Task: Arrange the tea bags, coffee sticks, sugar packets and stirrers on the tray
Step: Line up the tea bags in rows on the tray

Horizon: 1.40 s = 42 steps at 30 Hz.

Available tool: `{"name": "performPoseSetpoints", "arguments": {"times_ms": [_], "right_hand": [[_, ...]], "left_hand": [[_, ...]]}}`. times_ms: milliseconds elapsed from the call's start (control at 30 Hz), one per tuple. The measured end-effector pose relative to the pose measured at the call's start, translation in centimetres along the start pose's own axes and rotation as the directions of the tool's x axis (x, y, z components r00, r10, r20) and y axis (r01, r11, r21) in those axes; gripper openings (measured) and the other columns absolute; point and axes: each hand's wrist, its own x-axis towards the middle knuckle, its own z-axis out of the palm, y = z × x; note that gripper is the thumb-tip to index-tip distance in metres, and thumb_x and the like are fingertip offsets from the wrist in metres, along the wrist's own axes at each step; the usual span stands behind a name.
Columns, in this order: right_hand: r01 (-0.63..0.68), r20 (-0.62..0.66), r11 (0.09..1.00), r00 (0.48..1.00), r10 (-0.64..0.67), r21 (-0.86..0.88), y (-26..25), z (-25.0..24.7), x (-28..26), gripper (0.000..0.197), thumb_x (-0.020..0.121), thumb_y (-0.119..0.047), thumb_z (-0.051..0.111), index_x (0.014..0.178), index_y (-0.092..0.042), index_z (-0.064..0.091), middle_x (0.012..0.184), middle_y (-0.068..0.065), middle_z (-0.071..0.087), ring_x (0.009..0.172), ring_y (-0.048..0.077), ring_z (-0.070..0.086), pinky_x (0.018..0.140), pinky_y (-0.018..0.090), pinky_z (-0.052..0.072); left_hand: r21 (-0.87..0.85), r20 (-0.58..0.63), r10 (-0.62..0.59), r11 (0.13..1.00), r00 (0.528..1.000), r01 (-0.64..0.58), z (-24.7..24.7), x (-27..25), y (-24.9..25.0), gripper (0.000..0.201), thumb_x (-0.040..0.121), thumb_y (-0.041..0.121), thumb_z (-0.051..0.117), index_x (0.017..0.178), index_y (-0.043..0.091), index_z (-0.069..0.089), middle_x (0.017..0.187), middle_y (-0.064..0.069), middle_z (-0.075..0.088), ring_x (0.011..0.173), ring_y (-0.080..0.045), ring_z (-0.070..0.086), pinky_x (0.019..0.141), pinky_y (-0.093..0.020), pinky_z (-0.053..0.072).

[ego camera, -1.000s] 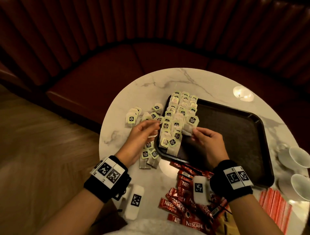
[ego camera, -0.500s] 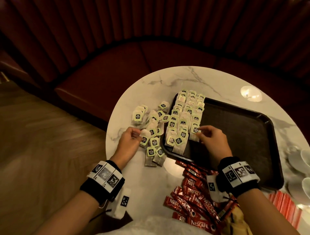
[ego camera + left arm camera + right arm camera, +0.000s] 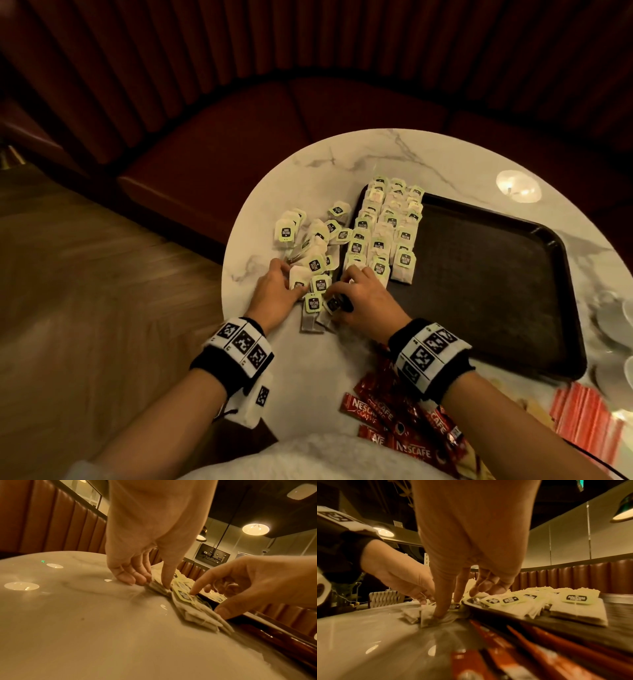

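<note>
Rows of green-tagged tea bags [image 3: 380, 240] fill the left part of the black tray [image 3: 496, 291]. More loose tea bags [image 3: 315, 246] lie in a heap on the marble table, just left of the tray. Both hands meet over the near end of that heap. My left hand [image 3: 286, 284] has curled fingers at the bags' left edge and its thumb on top [image 3: 150, 583]. My right hand [image 3: 342, 291] pinches bags between index finger and thumb [image 3: 205, 603], with the thumb pressing a bag down beside the tray rim [image 3: 448, 607].
Red Nescafe coffee sticks [image 3: 383, 407] lie at the table's near edge under my right wrist. Red-striped packets [image 3: 582, 414] sit near right, white cups and saucers [image 3: 613, 322] at the far right. The table rim [image 3: 229, 274] drops off just left of my left hand.
My right hand left the tea bags on the tray and came left onto the loose bags on the table. My left hand drew toward the heap's near end, meeting it.
</note>
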Motion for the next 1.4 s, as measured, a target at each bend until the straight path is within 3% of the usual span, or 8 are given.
{"name": "performPoseSetpoints", "arguments": {"times_ms": [200,333,433,533,733,867,1167,1400], "right_hand": [[0.054,0.05,0.998,0.997,-0.052,-0.03,0.3,0.0,0.2,0.039,0.085,-0.032,0.072,0.121,-0.02,0.063,0.129,0.004,0.046,0.117,0.024,0.037,0.098,0.037,0.04],[0.103,0.082,0.994,0.992,-0.1,-0.031,0.2,-0.3,0.0,0.029,0.09,-0.03,0.067,0.116,-0.018,0.066,0.129,0.0,0.052,0.113,0.02,0.039,0.089,0.028,0.034],[0.148,0.084,0.989,0.986,-0.147,-0.013,0.2,-0.7,0.1,0.023,0.09,-0.03,0.067,0.11,-0.019,0.067,0.119,-0.001,0.061,0.106,0.02,0.045,0.083,0.03,0.037],[0.139,0.11,0.989,0.983,-0.145,0.059,0.1,-0.8,0.2,0.018,0.09,-0.026,0.068,0.106,-0.02,0.067,0.105,0.003,0.066,0.099,0.023,0.054,0.084,0.037,0.045],[0.126,0.101,0.978,0.984,-0.144,0.166,-0.7,-0.8,0.3,0.033,0.084,-0.016,0.074,0.116,-0.015,0.067,0.103,0.007,0.068,0.096,0.022,0.061,0.081,0.026,0.044],[0.112,0.119,0.993,0.986,-0.116,0.037,-0.6,-0.6,-0.1,0.041,0.081,-0.033,0.077,0.118,-0.019,0.064,0.112,0.005,0.063,0.104,0.023,0.053,0.086,0.035,0.044],[-0.172,0.128,0.974,0.98,0.154,0.149,-0.4,0.9,-2.7,0.042,0.083,-0.043,0.074,0.116,-0.02,0.062,0.109,0.002,0.064,0.099,0.02,0.061,0.086,0.035,0.053],[-0.195,0.133,0.971,0.975,0.177,0.139,-1.7,2.4,-2.8,0.05,0.084,-0.039,0.074,0.123,-0.015,0.053,0.121,0.006,0.053,0.111,0.024,0.053,0.092,0.036,0.047]], "left_hand": [[-0.054,0.055,-0.009,0.998,0.998,0.012,-0.8,-0.3,0.0,0.025,0.082,0.012,0.073,0.106,0.011,0.069,0.097,-0.008,0.071,0.093,-0.024,0.066,0.082,-0.033,0.052],[-0.057,0.038,0.042,0.998,0.998,-0.04,-1.1,-0.6,0.8,0.011,0.087,0.009,0.062,0.096,0.016,0.059,0.091,-0.003,0.064,0.083,-0.02,0.06,0.068,-0.026,0.044],[-0.134,0.099,0.024,0.991,0.995,-0.011,-0.9,-0.9,1.3,0.016,0.091,0.006,0.055,0.104,0.016,0.054,0.09,-0.003,0.064,0.071,-0.021,0.063,0.06,-0.033,0.055],[-0.062,0.141,0.043,0.997,0.989,-0.034,-0.5,-0.8,1.5,0.022,0.091,0.013,0.062,0.112,0.014,0.056,0.103,-0.006,0.068,0.079,-0.02,0.065,0.067,-0.026,0.053],[-0.003,0.134,0.053,0.999,0.99,-0.053,0.4,-0.5,1.7,0.044,0.082,0.02,0.078,0.122,0.013,0.061,0.107,0.001,0.066,0.096,-0.012,0.06,0.083,-0.018,0.044],[0.069,0.126,0.01,0.997,0.992,-0.019,0.7,-0.3,1.1,0.041,0.076,0.015,0.08,0.114,0.01,0.067,0.112,-0.005,0.071,0.097,-0.017,0.065,0.082,-0.02,0.046],[-0.043,0.141,0.013,0.999,0.99,-0.007,-0.5,-0.8,0.4,0.01,0.078,0.014,0.072,0.083,0.022,0.07,0.092,-0.002,0.074,0.089,-0.018,0.068,0.084,-0.031,0.055],[-0.194,0.041,0.053,0.98,0.998,-0.044,-1.2,-0.9,0.0,0.017,0.078,0.009,0.073,0.075,0.023,0.064,0.073,0.004,0.068,0.072,-0.011,0.064,0.068,-0.027,0.051]]}}
